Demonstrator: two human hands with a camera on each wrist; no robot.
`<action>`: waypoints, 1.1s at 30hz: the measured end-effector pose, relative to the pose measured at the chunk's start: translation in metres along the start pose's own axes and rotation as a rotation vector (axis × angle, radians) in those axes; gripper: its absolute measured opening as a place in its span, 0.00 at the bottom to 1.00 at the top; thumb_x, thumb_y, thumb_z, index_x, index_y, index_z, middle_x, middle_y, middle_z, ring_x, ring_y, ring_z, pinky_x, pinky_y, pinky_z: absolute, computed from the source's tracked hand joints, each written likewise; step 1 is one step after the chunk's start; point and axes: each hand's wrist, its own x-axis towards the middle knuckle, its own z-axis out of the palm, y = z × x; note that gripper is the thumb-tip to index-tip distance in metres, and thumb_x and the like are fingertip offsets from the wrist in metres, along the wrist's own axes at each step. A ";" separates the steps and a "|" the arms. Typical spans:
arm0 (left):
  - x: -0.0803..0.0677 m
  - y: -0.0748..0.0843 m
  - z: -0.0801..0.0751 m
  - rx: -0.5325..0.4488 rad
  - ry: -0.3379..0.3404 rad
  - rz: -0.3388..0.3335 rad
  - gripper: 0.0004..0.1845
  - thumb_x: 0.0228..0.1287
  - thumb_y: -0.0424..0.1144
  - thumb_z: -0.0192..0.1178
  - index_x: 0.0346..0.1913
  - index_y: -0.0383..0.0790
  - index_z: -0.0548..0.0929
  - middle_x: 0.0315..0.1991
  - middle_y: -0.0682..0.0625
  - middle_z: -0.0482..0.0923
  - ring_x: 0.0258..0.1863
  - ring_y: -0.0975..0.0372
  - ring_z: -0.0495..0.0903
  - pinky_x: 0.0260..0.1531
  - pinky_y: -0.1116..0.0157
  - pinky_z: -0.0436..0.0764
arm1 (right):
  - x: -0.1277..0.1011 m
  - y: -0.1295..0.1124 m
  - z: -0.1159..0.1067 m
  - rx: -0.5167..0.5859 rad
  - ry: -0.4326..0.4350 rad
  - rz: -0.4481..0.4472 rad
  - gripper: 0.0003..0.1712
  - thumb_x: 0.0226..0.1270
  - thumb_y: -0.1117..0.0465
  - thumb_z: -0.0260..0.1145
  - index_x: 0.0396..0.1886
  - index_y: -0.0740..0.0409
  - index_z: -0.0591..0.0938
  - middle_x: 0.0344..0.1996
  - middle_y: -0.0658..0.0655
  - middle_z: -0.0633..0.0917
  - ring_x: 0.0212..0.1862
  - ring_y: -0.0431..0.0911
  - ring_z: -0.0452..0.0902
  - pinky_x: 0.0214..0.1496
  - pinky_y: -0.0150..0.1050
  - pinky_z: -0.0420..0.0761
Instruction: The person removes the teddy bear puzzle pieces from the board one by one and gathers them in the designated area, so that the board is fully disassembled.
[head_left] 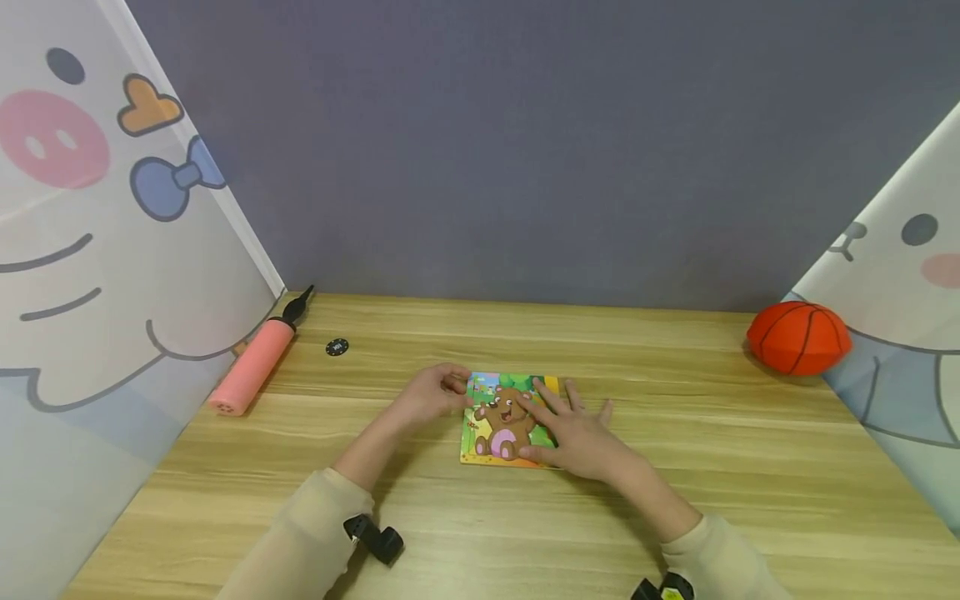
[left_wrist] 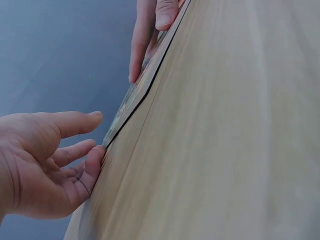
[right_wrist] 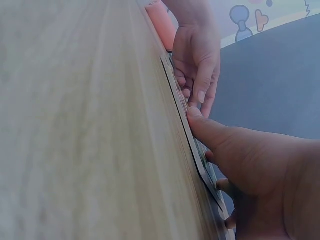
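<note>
Bear picture board [head_left: 501, 429] flat on desk [head_left: 465, 533]; right hand [head_left: 581, 437] splayed over it, probably steadying; left hand [head_left: 433, 394] half-open, touching left edge, both gripping nothing.

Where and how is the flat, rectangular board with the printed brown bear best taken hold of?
I would probably pinch the board by its left edge, coming in low from the left: it is thin and lies nearly flat on the pale wood-grain table. The left hand is at that edge, while the right hand spreads over the right side.
</note>
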 end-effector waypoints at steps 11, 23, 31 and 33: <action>0.008 0.002 0.001 -0.046 -0.014 -0.069 0.24 0.58 0.28 0.71 0.59 0.34 0.81 0.40 0.46 0.75 0.38 0.58 0.73 0.33 0.66 0.79 | 0.002 0.001 0.001 -0.009 -0.014 0.006 0.47 0.68 0.28 0.57 0.81 0.40 0.60 0.81 0.57 0.50 0.76 0.73 0.37 0.50 0.90 0.37; 0.007 0.005 0.002 -0.059 -0.026 -0.092 0.22 0.61 0.29 0.70 0.59 0.33 0.82 0.43 0.46 0.75 0.41 0.58 0.73 0.35 0.66 0.78 | 0.001 0.001 0.001 -0.018 -0.021 0.015 0.47 0.68 0.27 0.56 0.81 0.40 0.60 0.81 0.56 0.49 0.77 0.72 0.36 0.51 0.90 0.38; 0.008 0.006 0.002 -0.098 -0.008 -0.105 0.22 0.61 0.29 0.69 0.59 0.33 0.82 0.46 0.44 0.76 0.41 0.58 0.74 0.34 0.67 0.76 | 0.002 0.000 0.001 -0.011 -0.018 0.010 0.47 0.68 0.28 0.57 0.81 0.41 0.61 0.81 0.56 0.49 0.77 0.73 0.36 0.50 0.90 0.37; 0.008 0.006 0.002 -0.103 -0.005 -0.102 0.22 0.61 0.28 0.69 0.59 0.33 0.82 0.47 0.44 0.77 0.41 0.58 0.75 0.34 0.67 0.76 | 0.002 0.000 0.000 -0.007 -0.025 0.016 0.47 0.68 0.28 0.57 0.81 0.40 0.60 0.81 0.56 0.49 0.77 0.72 0.35 0.51 0.90 0.37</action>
